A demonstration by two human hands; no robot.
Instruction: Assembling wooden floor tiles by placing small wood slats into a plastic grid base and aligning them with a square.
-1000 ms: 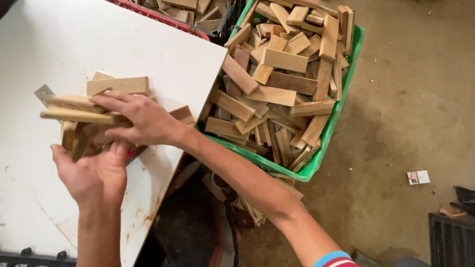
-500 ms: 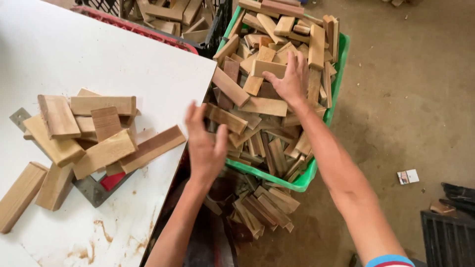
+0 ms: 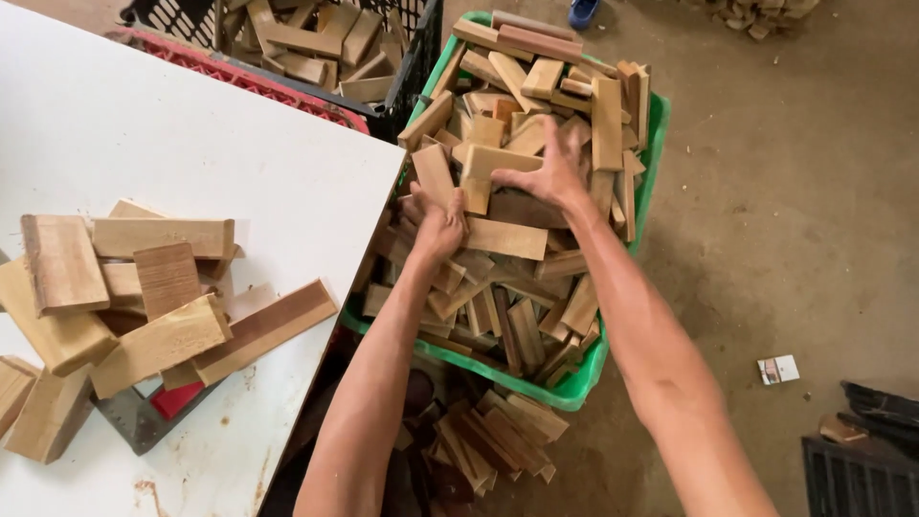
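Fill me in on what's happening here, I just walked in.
A person leans over a green crate heaped with wooden offcuts. The left hand grips an upright block, and the right hand closes on a pale block beside it. A pile of similar blocks lies on the white table to the left. More offcuts fill a black crate behind.

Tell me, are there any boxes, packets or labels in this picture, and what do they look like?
Small packet: lies flat on the dirt floor, right of the green crate; a little rectangle, white with a red-brown part.
Green crate: on the floor beside the white table, full of wood blocks; both hands reach into it.
Black crate: behind the table, holding more wood.
No signs or screens.
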